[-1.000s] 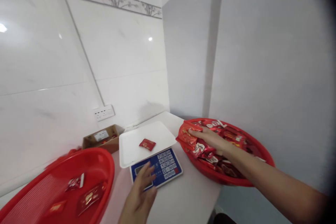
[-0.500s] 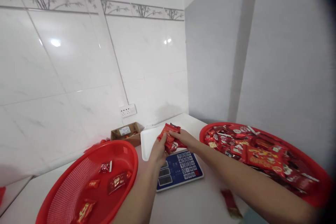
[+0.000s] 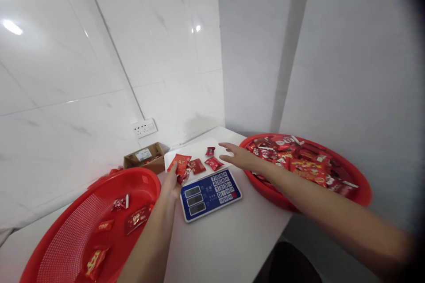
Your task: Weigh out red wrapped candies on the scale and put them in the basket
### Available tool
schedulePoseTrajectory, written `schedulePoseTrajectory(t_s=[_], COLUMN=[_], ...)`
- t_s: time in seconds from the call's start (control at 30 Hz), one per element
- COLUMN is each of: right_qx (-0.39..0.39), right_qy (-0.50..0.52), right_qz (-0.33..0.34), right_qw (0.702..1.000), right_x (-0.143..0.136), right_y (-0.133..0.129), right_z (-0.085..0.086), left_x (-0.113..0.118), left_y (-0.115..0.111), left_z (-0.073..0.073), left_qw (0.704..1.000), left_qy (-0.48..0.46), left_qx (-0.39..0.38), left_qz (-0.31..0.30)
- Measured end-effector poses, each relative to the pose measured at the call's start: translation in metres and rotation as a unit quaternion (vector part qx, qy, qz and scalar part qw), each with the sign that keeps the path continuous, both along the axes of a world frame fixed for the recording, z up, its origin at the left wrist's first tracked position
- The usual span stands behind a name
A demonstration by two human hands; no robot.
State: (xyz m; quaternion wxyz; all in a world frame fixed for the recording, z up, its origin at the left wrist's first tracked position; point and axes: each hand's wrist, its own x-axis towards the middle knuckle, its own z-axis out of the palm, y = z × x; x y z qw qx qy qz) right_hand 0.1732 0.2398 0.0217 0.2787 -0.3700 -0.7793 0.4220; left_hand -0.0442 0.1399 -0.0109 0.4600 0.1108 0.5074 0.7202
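Observation:
My left hand (image 3: 171, 182) is closed on a red snack packet (image 3: 181, 163) at the left side of the white weighing pan (image 3: 189, 147). Another small packet shows just under its fingers. My right hand (image 3: 236, 155) holds nothing, its fingers apart over the pan's right side. Between my hands, a dark red packet (image 3: 197, 166), a brighter red packet (image 3: 214, 163) and a tiny red packet (image 3: 210, 151) lie on the pan. The digital scale's blue keypad panel (image 3: 212, 192) faces me, with its displays on the left.
To the left stands a red perforated basket (image 3: 53, 241) with several packets inside. A red basket (image 3: 363, 185) heaped with snack packets is at the right. Behind the left basket sits an open cardboard box (image 3: 154, 166). A wall socket (image 3: 145, 128) is above it.
My hands have parted; both were together on a bunch of packets. Several packets now lie on the pan. My right hand has let go and moved right. The view has shifted right and down.

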Motion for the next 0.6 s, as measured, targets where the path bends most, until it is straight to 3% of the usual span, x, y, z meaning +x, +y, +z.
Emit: schedulePoseTrajectory(t_s=[0.07,0.13,0.27,0.37,0.47,0.6], right_qx=[-0.013,-0.073,-0.216,-0.255,-0.246,-0.242], right_qy=[-0.016,0.004,0.098,0.118,0.109,0.132], right_qz=[0.012,0.017,0.052,0.103,0.1,0.007], right_qw=[1.0,0.997,0.97,0.954,0.958,0.961], right_x=[0.012,0.02,0.022,0.02,0.021,0.018], right_y=[-0.006,-0.012,-0.022,-0.025,-0.021,-0.006], right_z=[0.002,0.004,0.008,0.009,0.004,-0.005], left_x=[0.007,0.02,0.056,0.075,0.081,0.074], left_y=[0.001,0.002,-0.001,-0.005,-0.015,-0.034], left_z=[0.004,0.009,0.02,0.021,0.017,0.014], left_qw=[1.0,0.999,0.973,0.947,0.95,0.974], left_qy=[0.009,0.024,0.12,0.167,0.175,0.142], left_qx=[-0.002,-0.006,0.037,0.062,0.058,-0.005], left_qz=[-0.02,-0.046,-0.192,-0.267,-0.252,-0.174])
